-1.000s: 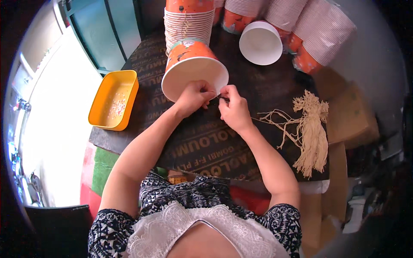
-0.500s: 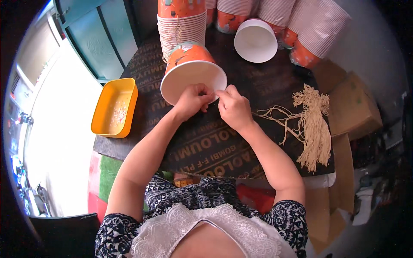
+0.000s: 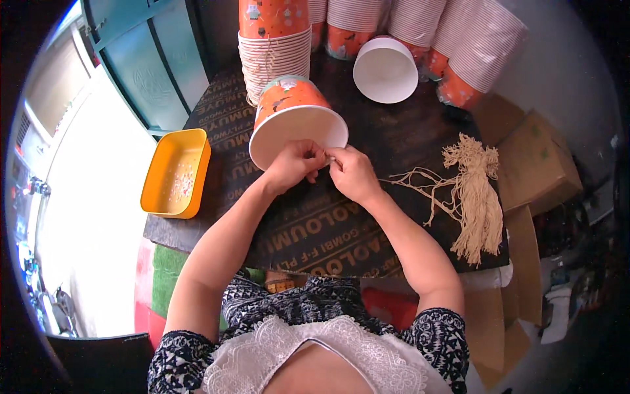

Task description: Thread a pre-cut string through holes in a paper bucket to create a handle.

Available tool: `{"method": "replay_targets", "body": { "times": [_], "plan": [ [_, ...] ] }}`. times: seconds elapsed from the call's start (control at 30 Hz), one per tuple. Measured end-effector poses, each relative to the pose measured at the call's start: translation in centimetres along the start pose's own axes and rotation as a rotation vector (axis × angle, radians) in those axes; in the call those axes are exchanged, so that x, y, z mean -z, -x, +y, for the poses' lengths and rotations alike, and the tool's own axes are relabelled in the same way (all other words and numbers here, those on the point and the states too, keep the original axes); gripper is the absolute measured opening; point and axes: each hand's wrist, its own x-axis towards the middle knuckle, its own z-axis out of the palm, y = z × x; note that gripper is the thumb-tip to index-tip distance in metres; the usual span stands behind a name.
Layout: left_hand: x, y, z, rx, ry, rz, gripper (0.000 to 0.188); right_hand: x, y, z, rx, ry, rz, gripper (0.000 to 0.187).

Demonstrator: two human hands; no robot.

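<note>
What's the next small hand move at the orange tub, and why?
I'd probably steady the orange tub with the left hand: it's tipped, mouth toward the person, and the right hand has its fingertips close to the left's at the rim. Whatever they may be pinching is too small to tell.

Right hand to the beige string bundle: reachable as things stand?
Probably yes: nothing stands between the right hand and the beige string bundle, though that hand would first have to leave the orange bucket.

Short sleeves of black-and-white geometric-patterned fabric (image 3: 180, 361), a wide white scalloped lace collar (image 3: 252, 358), matching patterned cloth (image 3: 289, 305) below.
</note>
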Motion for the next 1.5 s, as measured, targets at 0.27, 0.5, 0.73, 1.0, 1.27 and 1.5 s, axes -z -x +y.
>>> {"method": "replay_targets", "body": {
  "times": [0.27, 0.5, 0.73, 1.0, 1.27, 1.5],
  "plan": [
    [-0.1, -0.1, 0.0, 0.004, -0.005, 0.013, 0.008, 0.0, 0.0, -0.4, -0.016, -0.004, -0.005, 0.009],
    [-0.2, 0.0, 0.9, 0.050, -0.120, 0.059, 0.014, -0.1, 0.3, -0.6, -0.020, 0.073, -0.042, 0.006],
    [-0.6, -0.2, 1.2, 0.104, -0.161, 0.081, 0.013, 0.4, 0.2, -0.4, -0.133, -0.040, -0.158, 0.011],
    [0.5, -0.3, 1.3, 0.199, -0.037, -0.047, 0.016, 0.3, 0.4, 0.2, -0.128, -0.173, -0.119, 0.013],
    [0.4, -0.1, 1.3, 0.178, -0.020, -0.035, 0.015, 0.8, 0.2, -0.3, -0.025, -0.058, -0.051, 0.012],
    [-0.2, 0.4, 2.0, 0.099, -0.165, 0.033, 0.010, 0.7, 0.2, -0.3, 0.101, 0.018, 0.005, 0.013]
  ]
}}
